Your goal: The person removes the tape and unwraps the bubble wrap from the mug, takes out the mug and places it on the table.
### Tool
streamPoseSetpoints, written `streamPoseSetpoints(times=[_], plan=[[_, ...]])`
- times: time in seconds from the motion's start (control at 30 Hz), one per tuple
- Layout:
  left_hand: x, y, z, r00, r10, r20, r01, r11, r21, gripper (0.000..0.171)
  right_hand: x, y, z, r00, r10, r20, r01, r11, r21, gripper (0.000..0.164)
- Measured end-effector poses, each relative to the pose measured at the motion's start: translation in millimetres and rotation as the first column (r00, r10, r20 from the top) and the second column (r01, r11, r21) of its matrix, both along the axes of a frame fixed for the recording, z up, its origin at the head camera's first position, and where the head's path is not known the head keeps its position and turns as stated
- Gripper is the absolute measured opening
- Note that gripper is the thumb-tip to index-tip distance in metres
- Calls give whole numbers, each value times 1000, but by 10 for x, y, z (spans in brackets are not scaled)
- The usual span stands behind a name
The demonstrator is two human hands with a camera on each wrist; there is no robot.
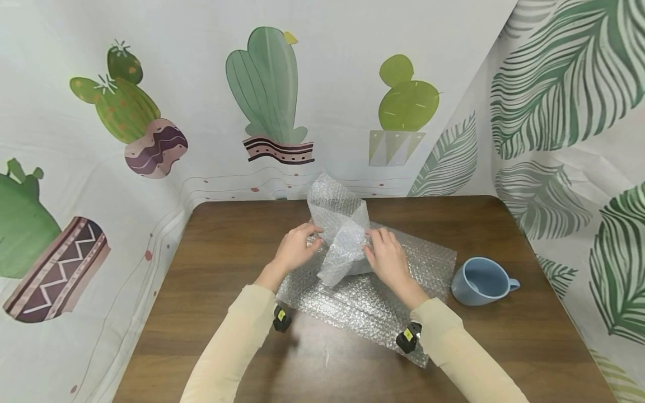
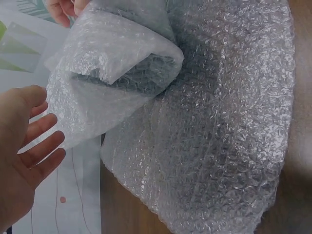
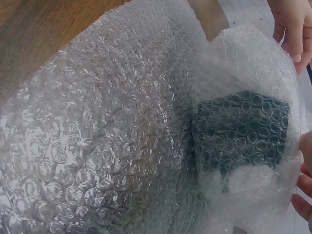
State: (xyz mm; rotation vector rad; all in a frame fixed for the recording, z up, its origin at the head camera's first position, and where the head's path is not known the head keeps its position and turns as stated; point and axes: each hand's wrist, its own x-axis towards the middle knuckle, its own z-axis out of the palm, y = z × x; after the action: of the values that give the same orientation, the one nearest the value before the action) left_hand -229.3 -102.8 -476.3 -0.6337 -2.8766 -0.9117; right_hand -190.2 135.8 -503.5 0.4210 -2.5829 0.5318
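Observation:
A folded piece of clear bubble wrap [image 1: 339, 238], creased into loose flaps, stands on a larger bubble wrap sheet [image 1: 322, 305] laid on the table. Through its layers a dark teal patch [image 3: 243, 126] shows; what it belongs to is hidden. My left hand [image 1: 298, 246] is beside the left of the folded wrap, fingers loosely spread and the thumb apart, with nothing held in the left wrist view. On the opposite side, the fingertips of my right hand [image 1: 389, 254] touch the flap's edge, thumb spaced from the fingers.
A blue mug [image 1: 482, 281] stands at the right, close to the sheet's corner, its handle pointing right. The wooden table [image 1: 211, 268] ends against a cloth backdrop [image 1: 332, 112] printed with cacti and leaves.

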Motion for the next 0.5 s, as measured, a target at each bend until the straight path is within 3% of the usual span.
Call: streamPoseSetpoints(times=[0.5], plan=[[14,100,0,993,-97,66,97,995,9,37,-28,11,38,982,-50,181,62,996,-59,48]])
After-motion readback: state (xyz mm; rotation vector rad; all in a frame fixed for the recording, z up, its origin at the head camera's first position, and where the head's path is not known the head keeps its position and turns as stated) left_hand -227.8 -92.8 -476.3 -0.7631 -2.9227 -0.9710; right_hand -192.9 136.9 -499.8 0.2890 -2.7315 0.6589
